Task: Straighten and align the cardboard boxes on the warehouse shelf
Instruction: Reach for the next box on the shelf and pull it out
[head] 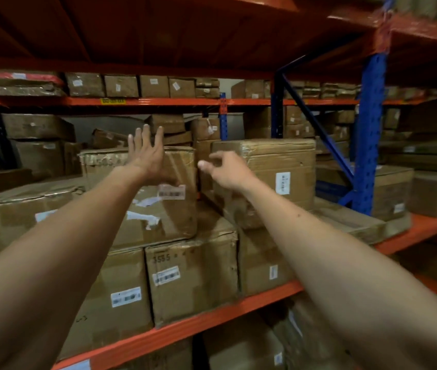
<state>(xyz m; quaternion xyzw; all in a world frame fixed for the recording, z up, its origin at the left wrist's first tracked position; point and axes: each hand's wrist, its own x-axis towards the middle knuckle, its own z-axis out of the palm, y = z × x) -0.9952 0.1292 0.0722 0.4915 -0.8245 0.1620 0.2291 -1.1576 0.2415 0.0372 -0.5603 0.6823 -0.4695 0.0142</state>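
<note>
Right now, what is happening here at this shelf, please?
A person reaches both bare arms toward cardboard boxes stacked on an orange shelf. The left hand is open, fingers spread, at the top of the tilted upper box. The right hand, fingers loosely curled, is at the gap between that box and the right box. Neither hand has a grip on anything yet, and the tilted box sits out of line with the boxes below.

Both hands, left (146, 153) and right (228, 169), reach toward stacked cardboard boxes (273, 169).
</note>
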